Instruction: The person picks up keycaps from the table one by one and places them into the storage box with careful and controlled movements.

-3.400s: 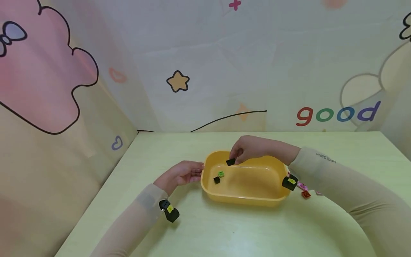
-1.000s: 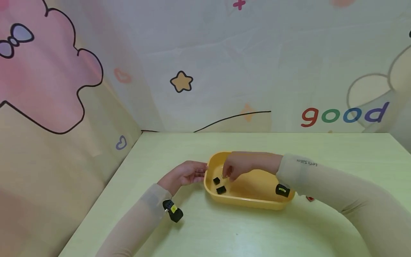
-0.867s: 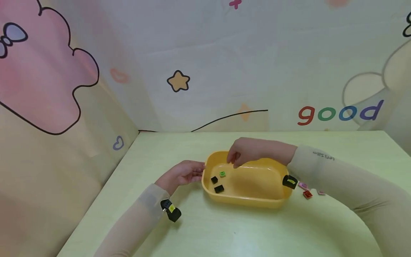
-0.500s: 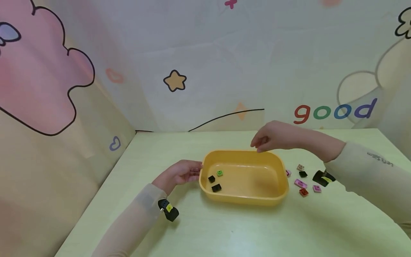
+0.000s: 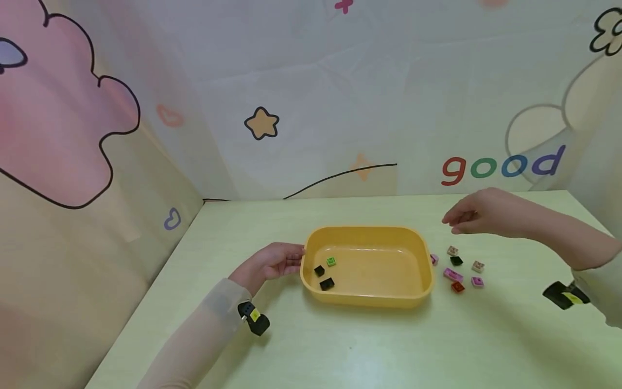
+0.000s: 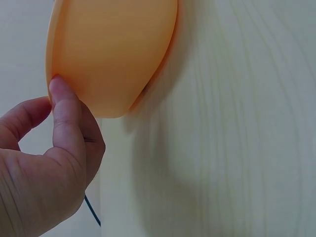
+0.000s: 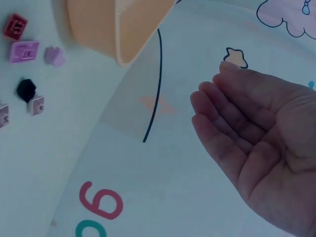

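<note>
The yellow tub (image 5: 369, 300) stands flat on the desk (image 5: 350, 346), nearer its back edge than the front of the view; inside, towards the tub's left end, lie a green block (image 5: 331, 261) and two black ones, the smaller black block (image 5: 319, 270) just beside the green, the larger black block (image 5: 327, 283) close to the front left corner. Off the tub's right end lies a loose group: a pink block (image 5: 434, 259) partly hidden by the tub's wall; a long pink block (image 5: 453, 274) near a red block (image 5: 458, 287); a square pink block (image 5: 478, 282); a black loose block (image 5: 456, 260); two cream blocks (image 5: 478, 266). Both wrist views cut the tub off at the top; the desk's near edge falls outside the head view.

The desk's left edge is well apart from the tub; a strip of desk separates the tub from the back edge and the printed cloth (image 5: 311, 108); the surface runs on broadly in front.

The left hand (image 5: 272, 260) pinches the rim at the tub's left end, forearm slanting in from the front left; the right hand (image 5: 488, 212) hovers above the back right of the desk, beyond the loose blocks, palm bare, fingers loosely bent side by side.
</note>
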### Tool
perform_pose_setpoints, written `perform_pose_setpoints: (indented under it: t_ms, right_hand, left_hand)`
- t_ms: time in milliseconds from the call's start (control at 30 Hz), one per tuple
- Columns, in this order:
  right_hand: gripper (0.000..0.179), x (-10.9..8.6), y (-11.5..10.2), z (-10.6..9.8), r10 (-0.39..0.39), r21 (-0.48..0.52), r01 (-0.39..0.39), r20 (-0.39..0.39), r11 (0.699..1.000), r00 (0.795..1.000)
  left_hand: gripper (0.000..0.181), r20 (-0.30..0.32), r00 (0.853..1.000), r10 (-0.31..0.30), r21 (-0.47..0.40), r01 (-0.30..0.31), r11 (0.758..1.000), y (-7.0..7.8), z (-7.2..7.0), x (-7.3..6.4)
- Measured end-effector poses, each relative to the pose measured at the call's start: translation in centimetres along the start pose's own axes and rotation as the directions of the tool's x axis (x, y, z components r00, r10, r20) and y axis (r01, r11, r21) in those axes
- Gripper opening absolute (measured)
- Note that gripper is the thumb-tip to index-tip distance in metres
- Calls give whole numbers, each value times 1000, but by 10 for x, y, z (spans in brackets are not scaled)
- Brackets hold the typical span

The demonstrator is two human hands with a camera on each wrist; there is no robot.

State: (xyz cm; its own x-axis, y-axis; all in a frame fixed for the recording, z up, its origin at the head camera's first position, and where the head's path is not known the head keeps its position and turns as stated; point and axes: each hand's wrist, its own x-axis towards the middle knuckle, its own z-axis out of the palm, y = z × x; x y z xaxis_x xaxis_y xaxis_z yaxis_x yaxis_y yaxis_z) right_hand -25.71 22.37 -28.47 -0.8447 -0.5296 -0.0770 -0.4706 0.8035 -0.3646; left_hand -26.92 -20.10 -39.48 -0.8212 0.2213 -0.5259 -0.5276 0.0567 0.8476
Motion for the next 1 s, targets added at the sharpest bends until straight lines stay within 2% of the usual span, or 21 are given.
perform_pose_setpoints:
  t_ms: [267, 567, 733, 1000]
  right_hand:
    - [33, -32, 42, 22, 96, 62, -97, 11, 993, 995]
    - [39, -51, 77, 48, 164, 80, -157, -83, 984, 983]
    - [38, -54, 86, 67, 185, 79, -178, -91, 981, 978]
    - [37, -52, 90, 87, 171, 51, -166, -120, 985, 978]
  left_hand:
    - [44, -12, 1000, -5, 27, 5, 1000, -3, 3, 1]
    - [45, -30, 1000, 9, 50, -8, 999, 0, 2, 1]
    - [47, -21, 1000, 14, 50, -13, 999, 0, 2, -1]
    - [47, -7, 1000, 17, 41, -17, 999, 0, 3, -2]
